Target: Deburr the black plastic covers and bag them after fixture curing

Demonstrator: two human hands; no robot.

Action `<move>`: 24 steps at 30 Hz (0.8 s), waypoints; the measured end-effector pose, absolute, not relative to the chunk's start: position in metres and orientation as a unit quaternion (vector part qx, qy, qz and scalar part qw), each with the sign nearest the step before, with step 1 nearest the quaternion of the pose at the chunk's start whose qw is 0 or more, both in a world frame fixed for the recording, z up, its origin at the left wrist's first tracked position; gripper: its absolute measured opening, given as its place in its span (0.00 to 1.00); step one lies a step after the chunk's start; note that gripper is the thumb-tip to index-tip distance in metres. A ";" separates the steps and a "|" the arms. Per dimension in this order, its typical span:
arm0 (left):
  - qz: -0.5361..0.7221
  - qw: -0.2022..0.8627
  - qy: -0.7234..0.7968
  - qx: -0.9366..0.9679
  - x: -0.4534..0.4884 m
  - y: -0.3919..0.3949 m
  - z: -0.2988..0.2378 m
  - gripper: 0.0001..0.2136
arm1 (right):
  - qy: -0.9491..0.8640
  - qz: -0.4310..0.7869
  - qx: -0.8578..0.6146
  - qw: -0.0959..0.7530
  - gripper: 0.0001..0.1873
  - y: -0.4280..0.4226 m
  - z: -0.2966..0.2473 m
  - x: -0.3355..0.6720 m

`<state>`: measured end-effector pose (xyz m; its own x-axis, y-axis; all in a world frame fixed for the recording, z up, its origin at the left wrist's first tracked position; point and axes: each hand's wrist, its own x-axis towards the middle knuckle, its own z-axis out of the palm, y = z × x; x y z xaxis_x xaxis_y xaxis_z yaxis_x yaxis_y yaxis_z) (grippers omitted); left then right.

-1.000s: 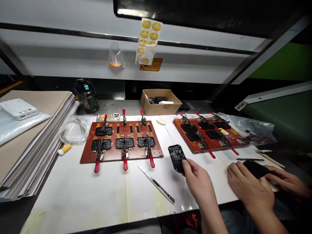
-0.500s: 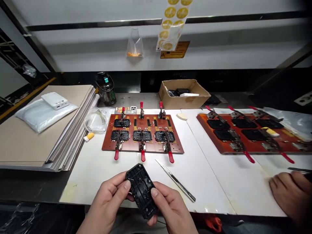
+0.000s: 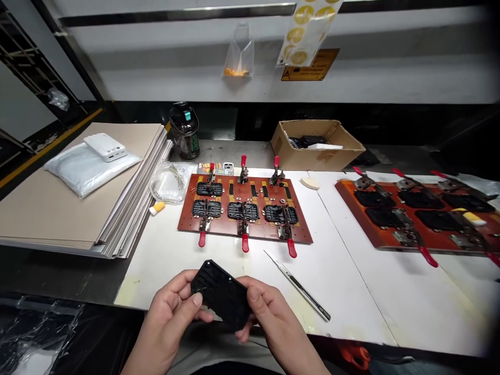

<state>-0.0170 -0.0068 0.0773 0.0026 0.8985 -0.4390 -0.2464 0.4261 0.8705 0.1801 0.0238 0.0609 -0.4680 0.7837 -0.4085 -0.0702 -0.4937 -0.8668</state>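
Observation:
A black plastic cover (image 3: 221,294) with ribs and small corner posts is held tilted above the table's front edge. My left hand (image 3: 172,307) grips its left end, thumb on the near face. On its right end, my right hand (image 3: 269,317) is closed with thumb and fingers. Beyond them lies a reddish-brown fixture board (image 3: 230,237); several similar black covers (image 3: 242,210) sit on it under metal toggle clamps with red handles (image 3: 245,242). To the right of my right hand a slim craft knife (image 3: 300,289) rests on the white table surface.
A second fixture board (image 3: 375,234) with clamps stands at the right. Behind are a cardboard box (image 3: 316,156) and a black bottle (image 3: 185,133). Stacked cardboard sheets (image 3: 78,219) carry a white power bank (image 3: 105,147) at the left. A plastic bag of cables (image 3: 172,182) lies beside the board.
The black cover has been turned and tilted in my hands, so its long side lies more level. The view has shifted, and the other person's hand at the right is out of view.

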 end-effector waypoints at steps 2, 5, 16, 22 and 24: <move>0.449 0.610 0.563 0.330 -0.019 -0.009 0.076 0.16 | -0.374 0.782 -0.419 0.269 0.35 0.023 0.060 0.180; 0.451 0.577 0.554 0.397 -0.022 -0.013 0.075 0.14 | -0.334 0.814 -0.377 0.291 0.30 0.021 0.060 0.181; 0.462 0.736 0.418 0.265 -0.029 -0.016 0.067 0.38 | -0.503 0.683 -0.426 0.316 0.30 0.018 0.056 0.182; 0.472 0.702 0.462 0.268 -0.023 -0.012 0.065 0.35 | -0.486 0.691 -0.438 0.306 0.34 0.021 0.057 0.181; 0.473 0.699 0.464 0.269 -0.020 -0.010 0.066 0.35 | -0.484 0.691 -0.439 0.308 0.35 0.022 0.058 0.182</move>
<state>-0.0199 -0.0099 0.0663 0.1217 0.9113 -0.3932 -0.4113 0.4069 0.8157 0.1824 0.0224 0.0579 -0.4243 0.8512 -0.3090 -0.0004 -0.3414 -0.9399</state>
